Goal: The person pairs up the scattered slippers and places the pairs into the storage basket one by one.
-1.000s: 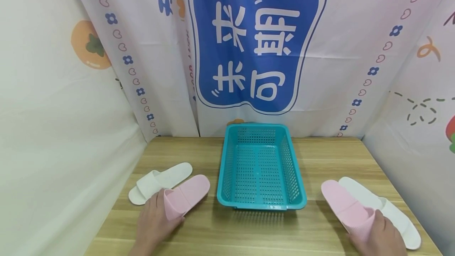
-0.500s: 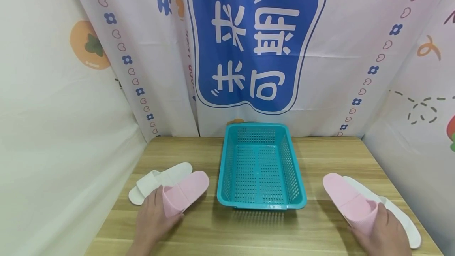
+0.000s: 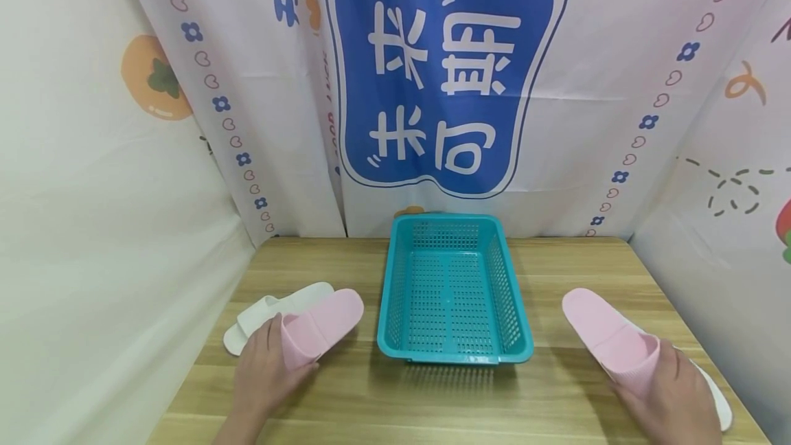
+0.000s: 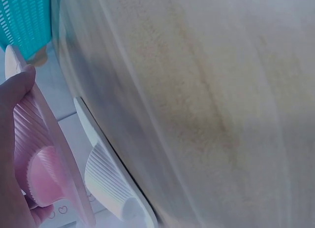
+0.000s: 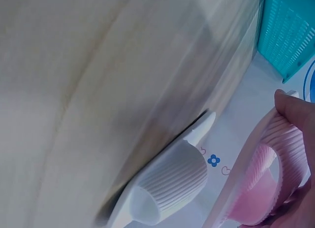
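At nine and three o'clock of the teal basket (image 3: pixel 454 290), the left hand (image 3: pixel 266 376) and right hand (image 3: pixel 670 400) are each gripping a pink slipper (image 3: pixel 318 327) (image 3: pixel 612 342) — lifting underway; carrying both inward probably comes next.

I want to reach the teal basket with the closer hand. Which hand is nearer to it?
Left. The left hand, holding a pink slipper, sits just off the teal basket's near-left corner. The right hand is farther off, near the table's right edge.

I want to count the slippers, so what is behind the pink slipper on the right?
A white slipper lies on the table behind the right pink slipper, which the right hand grips. Only its edge and heel end show; the rest is covered.
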Motion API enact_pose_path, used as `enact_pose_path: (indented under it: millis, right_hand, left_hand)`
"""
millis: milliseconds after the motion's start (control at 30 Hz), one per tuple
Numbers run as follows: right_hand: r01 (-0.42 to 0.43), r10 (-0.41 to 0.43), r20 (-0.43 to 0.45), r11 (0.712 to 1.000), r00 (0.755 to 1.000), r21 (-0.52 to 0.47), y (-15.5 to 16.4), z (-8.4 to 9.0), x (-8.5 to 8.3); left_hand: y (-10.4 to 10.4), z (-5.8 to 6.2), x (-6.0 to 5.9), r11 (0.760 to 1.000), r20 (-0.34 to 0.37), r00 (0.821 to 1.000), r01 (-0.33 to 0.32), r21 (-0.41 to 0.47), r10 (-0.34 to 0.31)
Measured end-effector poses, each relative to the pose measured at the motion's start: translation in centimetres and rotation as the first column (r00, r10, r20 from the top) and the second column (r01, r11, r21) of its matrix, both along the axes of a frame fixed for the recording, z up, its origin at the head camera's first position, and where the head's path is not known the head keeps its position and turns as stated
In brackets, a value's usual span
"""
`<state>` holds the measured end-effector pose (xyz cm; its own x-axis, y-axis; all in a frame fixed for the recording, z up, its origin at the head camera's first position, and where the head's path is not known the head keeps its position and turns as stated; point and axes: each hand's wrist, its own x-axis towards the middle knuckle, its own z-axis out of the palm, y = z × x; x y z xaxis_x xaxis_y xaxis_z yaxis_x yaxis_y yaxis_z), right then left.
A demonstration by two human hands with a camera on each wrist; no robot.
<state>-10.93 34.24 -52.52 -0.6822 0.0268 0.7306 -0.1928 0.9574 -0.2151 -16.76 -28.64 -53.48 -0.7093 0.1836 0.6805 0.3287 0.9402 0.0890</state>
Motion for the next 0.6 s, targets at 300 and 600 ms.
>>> enact_pose_path:
  millis: [300, 600]
  right_hand:
    - [-0.011, 0.01, 0.026, 1.0, 1.0, 0.015, 0.4, 1.3, -0.4]
    - [-0.042, 0.046, -0.061, 0.996, 0.997, 0.074, 0.2, 2.5, -0.8]
  left_hand:
    - [-0.1, 1.0, -0.9, 0.999, -0.025, 0.999, 0.046, 0.002, -0.046]
    - [0.1, 2.5, -1.6, 0.998, -0.044, 0.997, 0.064, -0.025, -0.065]
